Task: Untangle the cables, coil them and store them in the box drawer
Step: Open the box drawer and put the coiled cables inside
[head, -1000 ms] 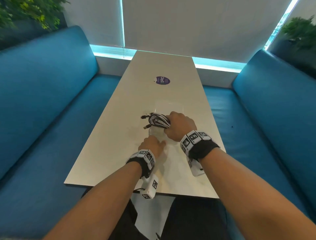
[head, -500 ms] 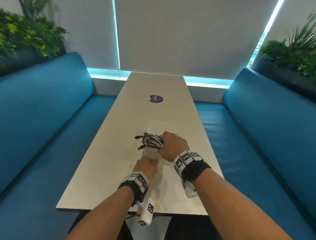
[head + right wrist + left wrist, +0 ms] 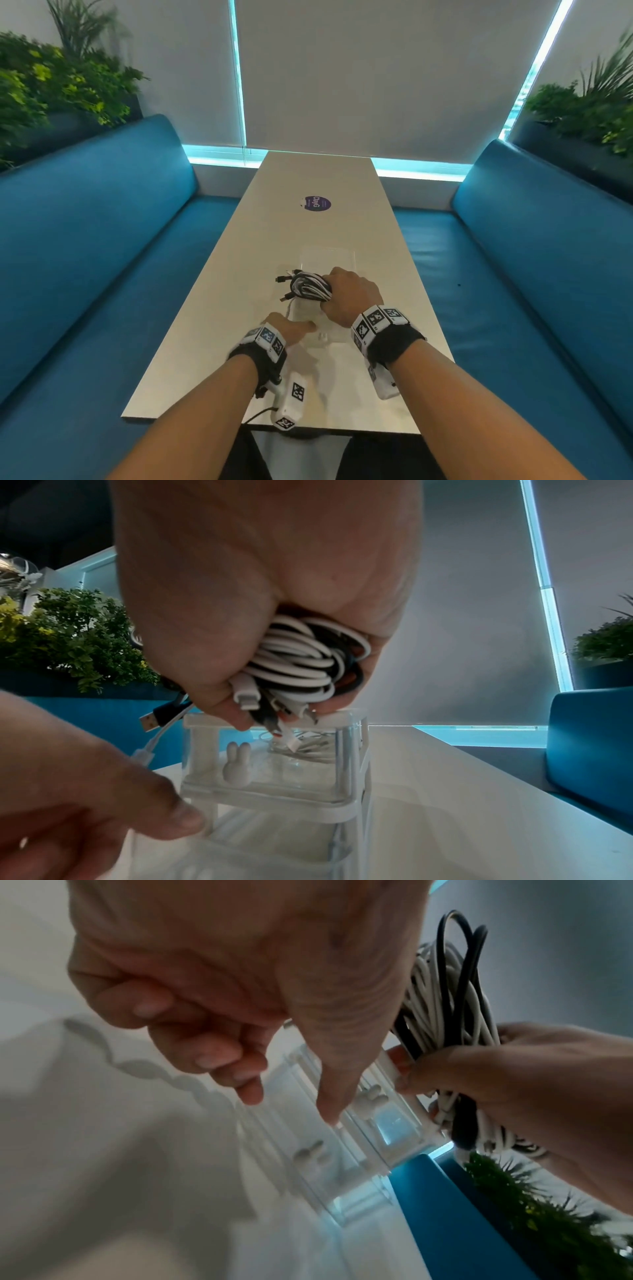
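A bundle of coiled black and white cables (image 3: 310, 287) (image 3: 445, 1001) (image 3: 298, 664) is gripped in my right hand (image 3: 349, 294) (image 3: 219, 693), which holds it right over the top rim of the clear drawer box (image 3: 327, 257) (image 3: 270, 791). Loose plug ends hang from the bundle. A white cable lies inside the upper compartment. The lower drawer (image 3: 330, 330) (image 3: 318, 1172) stands pulled out towards me. My left hand (image 3: 291, 330) (image 3: 260, 1031) (image 3: 103, 791) pinches its front left corner, thumb on the rim, other fingers curled.
The box stands on a long pale table (image 3: 308, 233) with a purple sticker (image 3: 317, 204) farther back. Blue benches (image 3: 102, 240) (image 3: 531, 257) run along both sides. Plants (image 3: 51, 85) sit behind the benches.
The head view has tilted up, showing more wall and plants. Both hands stay almost where they were at the box, the right still gripping the cables.
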A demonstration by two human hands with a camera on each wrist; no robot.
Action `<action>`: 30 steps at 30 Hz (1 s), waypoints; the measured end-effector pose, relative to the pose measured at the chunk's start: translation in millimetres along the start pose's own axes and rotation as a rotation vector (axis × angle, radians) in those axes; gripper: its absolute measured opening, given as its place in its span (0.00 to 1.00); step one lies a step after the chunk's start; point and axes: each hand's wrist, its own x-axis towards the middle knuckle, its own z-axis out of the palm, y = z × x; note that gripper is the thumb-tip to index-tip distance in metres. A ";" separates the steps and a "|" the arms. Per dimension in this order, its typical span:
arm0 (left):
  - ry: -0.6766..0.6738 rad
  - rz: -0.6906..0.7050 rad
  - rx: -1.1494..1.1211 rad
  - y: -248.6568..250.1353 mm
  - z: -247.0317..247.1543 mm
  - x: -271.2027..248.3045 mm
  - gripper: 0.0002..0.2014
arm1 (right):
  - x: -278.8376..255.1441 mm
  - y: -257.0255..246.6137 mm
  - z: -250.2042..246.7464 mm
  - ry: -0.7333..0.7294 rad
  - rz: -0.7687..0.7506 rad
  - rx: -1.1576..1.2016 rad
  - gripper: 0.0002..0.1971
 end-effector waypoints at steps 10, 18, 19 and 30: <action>-0.060 0.199 0.090 -7.5 -6.8 11.2 0.14 | 0.5 2.5 1.4 0.011 -0.013 -0.004 0.12; -0.235 0.218 0.231 0.2 -30.8 -2.7 0.13 | -0.1 3.8 -2.9 -0.010 -0.025 -0.007 0.12; -0.216 0.237 0.194 0.8 -30.9 -1.2 0.13 | -0.7 4.6 -4.4 -0.012 -0.026 -0.009 0.13; -0.039 0.489 0.167 -6.0 -24.2 5.7 0.72 | -29.6 30.0 -17.7 -0.245 -0.010 -0.065 0.12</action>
